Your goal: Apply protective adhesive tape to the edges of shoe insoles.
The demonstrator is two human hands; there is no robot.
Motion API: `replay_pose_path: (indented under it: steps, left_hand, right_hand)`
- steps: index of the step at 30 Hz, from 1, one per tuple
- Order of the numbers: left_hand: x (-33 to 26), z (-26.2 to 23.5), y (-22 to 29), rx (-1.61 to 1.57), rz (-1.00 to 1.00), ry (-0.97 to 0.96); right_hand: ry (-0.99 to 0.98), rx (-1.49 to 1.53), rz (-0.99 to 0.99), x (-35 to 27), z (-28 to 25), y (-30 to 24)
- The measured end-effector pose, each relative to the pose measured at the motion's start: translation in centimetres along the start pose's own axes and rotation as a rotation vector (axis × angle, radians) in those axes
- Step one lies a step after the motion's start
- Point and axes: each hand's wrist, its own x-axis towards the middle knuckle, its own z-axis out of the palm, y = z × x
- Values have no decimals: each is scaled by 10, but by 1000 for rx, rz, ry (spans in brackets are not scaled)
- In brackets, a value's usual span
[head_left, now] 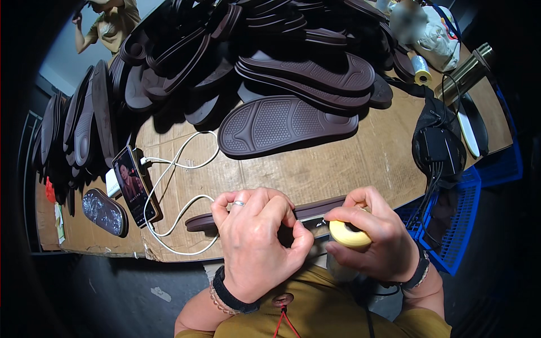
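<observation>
A dark brown shoe sole [320, 209], seen edge-on, lies along the near edge of the cardboard-covered table. My left hand [262, 239] is closed over its middle, thumb and fingers pinched together; the fingertips are partly hidden. In my right hand [380, 239] is a roll of pale yellow tape [348, 235], gripped between thumb and fingers just right of the left hand. A small shiny strip [320, 223] shows between the hands. Beyond them another brown sole [282, 127] lies flat, textured face up.
Piled brown soles [304, 70] cover the far side, with more stacked left [84, 121]. A phone [136, 188] with a white cable [194, 165], a film-wrapped sole [104, 212], a black pouch [437, 143], a metal flask [465, 73] and blue crates [453, 225] surround the workspace. A person [112, 25] stands far left.
</observation>
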Motion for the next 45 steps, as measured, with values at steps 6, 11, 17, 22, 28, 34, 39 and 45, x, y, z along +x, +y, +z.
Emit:
replay_pose_path:
  steps: [6, 11, 17, 22, 28, 34, 39, 45]
  left_hand:
    - [0, 0, 0, -4, 12, -1]
    - [0, -1, 0, 1, 9, -12]
    - [2, 0, 1, -2, -1, -6]
    - [2, -1, 2, 2, -5, -16]
    - [2, -1, 1, 6, -3, -20]
    - [2, -1, 1, -1, 0, -15]
    - [2, -1, 2, 3, 0, -21]
    - [3, 0, 2, 11, -3, -21]
  right_hand:
    - [0, 6, -1, 1, 0, 0]
    - [-5, 9, 2, 1, -1, 0]
    - [-1, 4, 12, 2, -1, -1]
    - [-4, 8, 41, 1, -3, -3]
    - [-10, 16, 53, 1, -2, -4]
    - [-11, 2, 37, 1, -1, -1]
    - [-15, -8, 40, 2, -1, -1]
    - [-18, 0, 30, 5, -1, 0]
